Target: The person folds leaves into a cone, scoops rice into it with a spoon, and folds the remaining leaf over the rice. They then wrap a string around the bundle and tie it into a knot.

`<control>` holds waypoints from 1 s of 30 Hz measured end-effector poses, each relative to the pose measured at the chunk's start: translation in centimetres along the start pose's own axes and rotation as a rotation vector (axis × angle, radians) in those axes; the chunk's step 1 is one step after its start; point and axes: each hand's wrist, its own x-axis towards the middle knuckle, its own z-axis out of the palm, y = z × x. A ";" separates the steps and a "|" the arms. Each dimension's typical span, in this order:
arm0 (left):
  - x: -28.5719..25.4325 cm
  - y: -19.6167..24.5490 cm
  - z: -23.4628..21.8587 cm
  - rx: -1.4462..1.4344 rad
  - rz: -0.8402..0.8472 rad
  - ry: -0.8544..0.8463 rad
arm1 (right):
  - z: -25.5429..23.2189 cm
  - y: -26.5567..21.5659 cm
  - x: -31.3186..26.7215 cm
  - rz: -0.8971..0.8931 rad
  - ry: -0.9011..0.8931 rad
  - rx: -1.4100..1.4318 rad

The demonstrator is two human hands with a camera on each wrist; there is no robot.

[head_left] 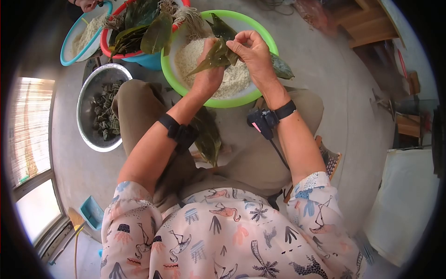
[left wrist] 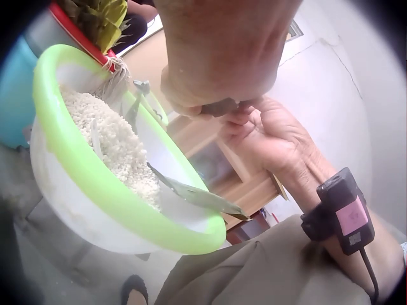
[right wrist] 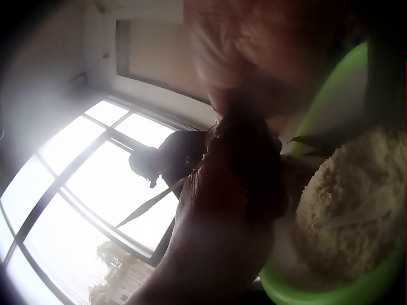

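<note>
Both hands are close together above a green-rimmed basin [head_left: 272, 37] of white rice [head_left: 188, 58]. My left hand [head_left: 210, 78] grips a folded green leaf [head_left: 214, 59] with rice grains stuck to it. At the leaf's upper edge, my right hand [head_left: 258, 56] pinches it between thumb and fingers. In the right wrist view, the narrow leaf tip [right wrist: 151, 207] sticks out past the left hand, and the rest of the leaf is in dark shadow. One loose leaf [head_left: 223, 29] lies at the basin's far side, another leaf [head_left: 281, 68] across its right rim.
Left of the rice stands a red-rimmed basin [head_left: 106, 44] with leaves and strings [head_left: 188, 18]. A metal bowl [head_left: 83, 109] holds dark wrapped bundles [head_left: 107, 111]. Beyond is a blue-rimmed basin [head_left: 65, 49] of rice, with another person's hand [head_left: 87, 4] above. Long leaves [head_left: 207, 135] hang between the knees.
</note>
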 end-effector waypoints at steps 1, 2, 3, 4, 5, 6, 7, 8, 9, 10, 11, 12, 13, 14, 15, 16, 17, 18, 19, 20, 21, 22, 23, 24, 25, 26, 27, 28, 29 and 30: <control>0.1 0.0 0.0 0.001 0.001 0.000 | 0.1 0.1 0.1 -0.018 0.019 -0.016; 0.2 -0.1 0.0 -0.006 -0.007 0.000 | 0.3 0.4 0.0 -0.018 0.019 -0.016; 0.1 0.0 0.0 -0.013 -0.020 0.000 | 0.6 0.5 -0.2 0.027 0.027 0.023; 0.0 0.0 0.0 -0.013 -0.025 0.001 | 0.8 0.7 -0.4 0.072 0.034 0.061; 0.0 0.0 -0.1 -0.010 -0.044 0.002 | 0.8 0.9 -0.5 0.075 0.032 0.062; 0.2 0.1 -0.1 -0.007 -0.060 0.003 | 0.8 1.0 -0.4 0.128 0.004 0.040; 0.3 0.0 -0.1 -0.007 -0.060 0.005 | 0.8 1.1 -0.4 0.181 -0.023 0.019; 0.3 -0.3 0.0 -0.019 -0.048 0.012 | 0.8 1.3 -0.4 0.184 -0.024 0.019; 0.2 -0.3 0.0 -0.033 -0.041 0.017 | 0.9 1.2 -0.5 0.172 -0.032 0.013; 0.1 -0.3 0.0 -0.033 -0.044 0.015 | 0.8 1.2 -0.4 0.155 -0.039 0.007; 0.2 -0.2 0.1 -0.030 -0.041 0.040 | 0.8 1.1 -0.4 0.158 -0.036 0.006; 0.1 -0.1 0.2 -0.026 -0.039 0.065 | 0.9 1.2 -0.4 0.131 -0.026 0.012; 0.2 -0.5 0.2 -0.012 0.041 0.080 | 0.9 1.3 -0.4 0.104 -0.016 0.018; 0.2 -0.6 0.1 -0.013 0.039 0.079 | 0.9 1.4 -0.4 0.107 -0.015 0.019; 0.3 -0.6 0.1 -0.071 -0.017 0.069 | 0.9 1.6 -0.4 0.082 0.009 -0.005; 0.6 -0.6 0.0 -0.129 -0.072 0.060 | 0.9 1.7 -0.2 0.055 0.034 -0.028; 0.8 -0.6 -0.1 -0.129 -0.069 0.059 | 0.8 1.8 -0.1 0.053 0.035 -0.028; 0.9 -0.6 -0.2 -0.325 -0.211 0.045 | 0.9 1.8 0.0 0.030 0.045 -0.078; 0.9 -0.5 -0.2 -0.522 -0.355 0.031 | 0.8 1.9 -0.1 0.010 0.056 -0.130; 0.9 -0.6 -0.4 -0.525 -0.360 0.028 | 0.6 2.0 -0.2 0.016 0.058 -0.133; 1.1 -0.3 -0.9 -0.674 -0.462 -0.034 | 0.6 1.8 -0.1 0.005 0.062 -0.135; 1.4 0.0 -1.3 -0.820 -0.561 -0.097 | 0.6 1.7 -0.1 -0.008 0.065 -0.136; 1.5 0.1 -1.6 -0.817 -0.562 -0.097 | 0.6 1.8 -0.1 -0.007 0.066 -0.133; 1.6 0.3 -1.9 -0.842 -0.564 -0.154 | 0.6 1.7 -0.1 -0.027 0.063 -0.158; 1.8 0.3 -2.2 -0.867 -0.567 -0.210 | 0.6 1.7 0.0 -0.048 0.061 -0.183; 1.9 0.3 -2.3 -0.893 -0.569 -0.267 | 0.6 1.7 0.0 -0.049 0.063 -0.180; 1.6 -0.2 -2.3 -0.893 -0.570 -0.270 | 0.6 1.5 -0.1 -0.031 0.059 -0.184; 1.1 -1.0 -2.1 -0.686 -0.196 -0.256 | 0.5 1.3 -0.2 -0.012 0.055 -0.189; 0.7 -1.6 -1.9 -0.469 0.170 -0.234 | 0.5 1.1 -0.2 -0.010 0.058 -0.191; 1.0 -1.1 -1.9 -0.471 0.169 -0.236 | 0.5 0.9 -0.3 -0.011 0.057 -0.168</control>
